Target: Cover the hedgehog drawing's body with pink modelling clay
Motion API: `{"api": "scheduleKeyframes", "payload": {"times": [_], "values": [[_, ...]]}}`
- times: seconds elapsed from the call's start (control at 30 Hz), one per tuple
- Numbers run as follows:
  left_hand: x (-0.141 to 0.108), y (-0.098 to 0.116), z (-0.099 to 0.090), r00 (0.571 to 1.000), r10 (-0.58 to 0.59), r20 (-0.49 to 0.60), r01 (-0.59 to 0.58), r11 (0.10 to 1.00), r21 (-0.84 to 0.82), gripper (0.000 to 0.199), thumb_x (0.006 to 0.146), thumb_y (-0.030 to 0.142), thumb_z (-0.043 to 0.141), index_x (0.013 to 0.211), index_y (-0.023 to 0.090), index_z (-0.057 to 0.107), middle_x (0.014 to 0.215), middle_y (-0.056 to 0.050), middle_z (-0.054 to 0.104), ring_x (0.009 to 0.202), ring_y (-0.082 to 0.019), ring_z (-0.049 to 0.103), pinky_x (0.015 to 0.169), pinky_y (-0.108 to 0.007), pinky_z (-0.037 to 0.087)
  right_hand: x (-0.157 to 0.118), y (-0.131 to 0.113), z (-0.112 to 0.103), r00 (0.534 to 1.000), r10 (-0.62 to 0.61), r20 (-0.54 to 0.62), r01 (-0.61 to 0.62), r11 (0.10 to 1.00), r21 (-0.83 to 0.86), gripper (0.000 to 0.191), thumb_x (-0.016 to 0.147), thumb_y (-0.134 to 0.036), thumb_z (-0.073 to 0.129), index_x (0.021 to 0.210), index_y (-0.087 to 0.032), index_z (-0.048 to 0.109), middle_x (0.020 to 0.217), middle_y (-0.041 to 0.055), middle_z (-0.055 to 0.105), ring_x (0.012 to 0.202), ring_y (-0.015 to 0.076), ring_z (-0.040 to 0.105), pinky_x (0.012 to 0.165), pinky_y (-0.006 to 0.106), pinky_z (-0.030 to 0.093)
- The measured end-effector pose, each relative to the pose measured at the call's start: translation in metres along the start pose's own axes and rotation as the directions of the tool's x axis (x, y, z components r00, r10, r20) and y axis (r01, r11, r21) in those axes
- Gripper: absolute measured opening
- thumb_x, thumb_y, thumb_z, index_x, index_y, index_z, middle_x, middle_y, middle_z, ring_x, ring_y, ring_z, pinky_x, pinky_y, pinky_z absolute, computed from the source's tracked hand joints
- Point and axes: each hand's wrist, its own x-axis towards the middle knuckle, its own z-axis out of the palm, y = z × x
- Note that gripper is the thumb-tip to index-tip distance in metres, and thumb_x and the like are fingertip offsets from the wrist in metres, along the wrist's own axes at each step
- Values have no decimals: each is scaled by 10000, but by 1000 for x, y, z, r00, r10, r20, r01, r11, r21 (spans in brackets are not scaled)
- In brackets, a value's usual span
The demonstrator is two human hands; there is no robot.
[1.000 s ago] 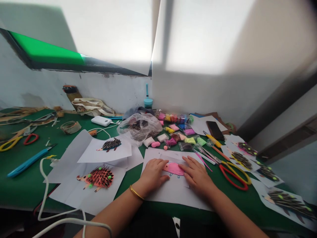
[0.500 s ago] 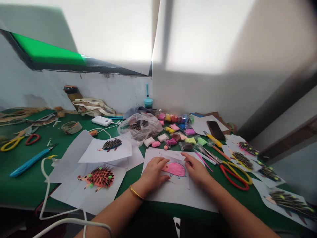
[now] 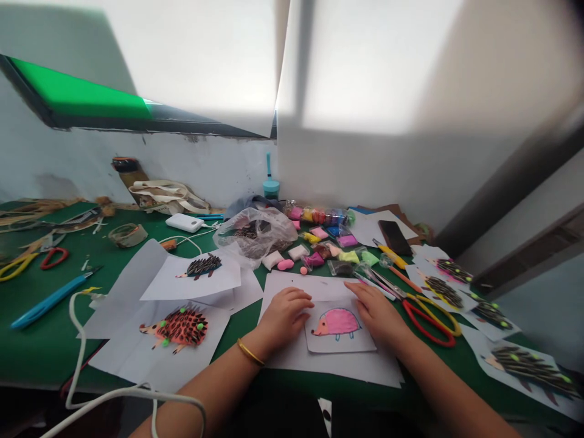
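A small white card with a pink hedgehog (image 3: 338, 322) outlined in blue lies flat on larger white sheets (image 3: 285, 359) in front of me. My left hand (image 3: 285, 315) rests at the card's left edge, fingers lightly bent and thumb apart. On the other side, my right hand (image 3: 376, 310) lies at the card's upper right edge with its index finger stretched out. Neither hand grips anything. Beyond the sheets are a pink clay lump (image 3: 285, 264) and a small pink ball (image 3: 303, 271).
Several clay packets (image 3: 347, 257) and a plastic bag of dark seeds or husks (image 3: 260, 237) lie behind. Scissors (image 3: 429, 319) are at right, near finished hedgehog pictures (image 3: 531, 368). At left are another hedgehog picture (image 3: 182, 325), a blue pen-like tool (image 3: 50, 301) and a white cable (image 3: 79, 334).
The hedgehog card has shifted slightly right and toward me, and now lies squarer and more fully in view. My right hand has moved a little to the right.
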Motion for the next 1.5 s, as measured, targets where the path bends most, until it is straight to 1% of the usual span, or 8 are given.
{"api": "scheduleKeyframes", "payload": {"times": [0.07,0.13,0.3,0.67,0.97,1.2,1.37,1.5], "values": [[-2,2,1,998,46,44,-48,998,50,303,822,135,616,1093,255,679,1200,-20,674,1202,-237,533,1064,-430,400,-7,-10,1,996,-88,-22,86,991,-103,390,900,-239,435,1231,-232,640,1285,88,609,1203,264,517,1040,458,394],[-3,3,2,996,60,66,-65,994,90,315,851,145,585,1132,262,668,1223,-21,669,1241,-239,513,1067,-433,394,-15,-24,3,992,-130,0,128,977,-170,332,907,-249,453,1139,-264,691,1285,72,611,1198,274,516,1020,465,402],[-5,5,5,993,65,95,-79,986,149,319,901,154,522,1163,275,657,1219,-18,673,1251,-223,514,1067,-418,382,-29,-44,14,989,-142,-36,129,961,-245,318,880,-230,498,1132,-278,687,1329,49,590,1212,290,498,1014,481,386],[-6,6,8,989,40,142,-61,987,150,298,897,157,520,1136,270,659,1230,-21,664,1226,-200,528,1101,-430,305,-27,-49,15,977,-204,-61,175,934,-312,291,883,-237,507,1096,-279,700,1333,52,595,1226,296,484,990,480,365],[-7,6,10,990,43,137,-66,985,162,296,901,157,523,1135,276,660,1235,-26,660,1232,-198,528,1106,-431,298,-24,-55,19,974,-226,-16,210,929,-304,253,871,-233,519,1030,-276,711,1345,49,589,1242,308,475,980,494,353],[-7,9,8,991,40,127,-62,983,174,272,916,186,516,1130,272,660,1215,-35,667,1235,-205,529,1111,-443,299,-26,-47,22,975,-220,-33,205,945,-255,310,870,-217,508,1118,-267,686,1298,56,617,1221,295,490,994,486,370],[-10,23,-1,979,138,148,-165,968,189,247,902,332,573,1123,300,678,1357,-59,571,1323,-257,449,1149,-515,217,-26,-43,23,977,-212,-38,199,955,-219,315,880,-228,501,1134,-267,684,1274,59,629,1219,287,500,1002,482,384],[-15,30,-2,955,190,229,-234,955,182,300,848,420,645,1137,348,681,1477,-64,444,1375,-315,377,1147,-580,164,-26,-43,24,972,-233,-30,223,954,-203,309,861,-227,518,1108,-287,695,1285,53,620,1229,290,496,1007,492,382]]}}
